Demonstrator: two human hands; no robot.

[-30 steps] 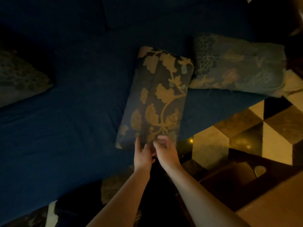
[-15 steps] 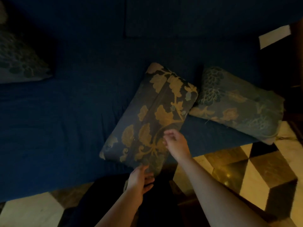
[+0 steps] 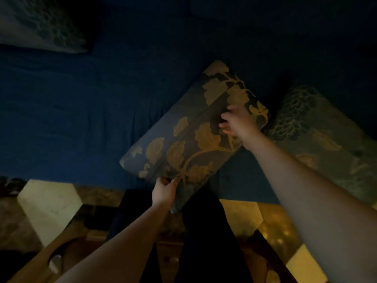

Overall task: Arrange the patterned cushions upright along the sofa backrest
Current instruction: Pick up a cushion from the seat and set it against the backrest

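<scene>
left hand (image 3: 164,190): pinched shut on the near lower corner of the gold cushion (image 3: 189,137); that corner hangs off the sofa (image 3: 67,119) front edge, so the grip likely keeps it from sliding to the floor (image 3: 49,205).
right hand (image 3: 236,121): fingers spread, laid on the cushion's upper face near its far right edge; motion-blurred, can't tell if it grips or only presses. Likely placed opposite the left for a 2-point hold to swing it upright.
gold cushion: lying diagonal on the seat, not upright, short of the backrest. Dark grey-blue fabric, big gold leaf-and-vine print, a seam or fold down its length. Soft, sags at the held corner.
green cushion (image 3: 318,139): flat on the seat just right of the gold one, touching or nearly so at the edge. Muted green, gold floral print.
3rd cushion (image 3: 38,23): far left at the top of view, pale pattern, partly cut off; can't tell if upright.
task state: looks early, 2 of the cushions still flat.
light: dim, details soft.
</scene>
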